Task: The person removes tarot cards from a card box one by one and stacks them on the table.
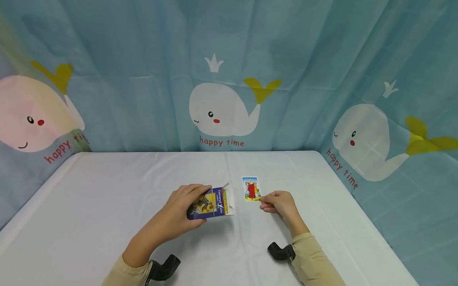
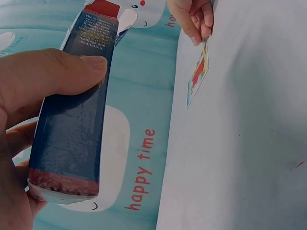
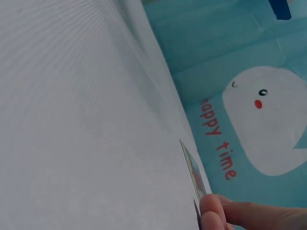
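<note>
A blue tarot card box with a yellow picture panel is in my left hand, held above the table. In the left wrist view the thumb lies along the narrow side of the box, the other fingers behind it. Its end toward the right has the flap open, and something white and clear sticks out there. My right hand pinches the lower right corner of a picture card showing a red-robed figure. The same card appears nearly edge-on in the right wrist view, close over the white cloth.
A white cloth covers the table. Behind it and along both sides hangs a blue curtain printed with whales. Each wrist carries a black camera mount, the left one and the right one low over the cloth.
</note>
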Tool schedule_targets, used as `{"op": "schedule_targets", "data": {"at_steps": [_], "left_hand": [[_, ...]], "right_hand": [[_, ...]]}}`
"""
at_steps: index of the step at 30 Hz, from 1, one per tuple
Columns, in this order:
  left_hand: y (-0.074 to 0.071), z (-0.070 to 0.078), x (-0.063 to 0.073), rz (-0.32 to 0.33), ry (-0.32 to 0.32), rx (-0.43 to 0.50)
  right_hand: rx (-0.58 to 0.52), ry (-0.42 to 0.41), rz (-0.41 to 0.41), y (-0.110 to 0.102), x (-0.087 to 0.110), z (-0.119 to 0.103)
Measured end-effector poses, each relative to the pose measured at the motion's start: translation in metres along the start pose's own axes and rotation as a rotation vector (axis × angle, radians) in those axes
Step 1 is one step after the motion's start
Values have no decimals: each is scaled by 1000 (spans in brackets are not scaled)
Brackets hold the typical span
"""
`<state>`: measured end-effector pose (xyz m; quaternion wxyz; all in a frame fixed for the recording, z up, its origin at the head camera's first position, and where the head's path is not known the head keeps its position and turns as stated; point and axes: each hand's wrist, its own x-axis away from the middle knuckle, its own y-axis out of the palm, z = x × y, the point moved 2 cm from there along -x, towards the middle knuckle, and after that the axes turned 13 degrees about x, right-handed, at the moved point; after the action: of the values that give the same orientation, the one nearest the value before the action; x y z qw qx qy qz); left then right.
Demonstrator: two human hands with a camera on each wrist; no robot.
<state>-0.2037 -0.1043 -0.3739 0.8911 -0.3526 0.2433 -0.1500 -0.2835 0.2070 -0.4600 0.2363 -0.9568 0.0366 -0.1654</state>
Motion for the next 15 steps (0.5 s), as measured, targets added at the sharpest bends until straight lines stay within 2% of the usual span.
{"op": "schedule_targets", "data": {"at_steps": [6,15], "left_hand": [[1,0,0,-7,-6,6],[-2,1,0,-9,-1,-7]], "right_hand": [[54,-35,16,2,-1,0],[60,-44,20,3,-1,-3]]}}
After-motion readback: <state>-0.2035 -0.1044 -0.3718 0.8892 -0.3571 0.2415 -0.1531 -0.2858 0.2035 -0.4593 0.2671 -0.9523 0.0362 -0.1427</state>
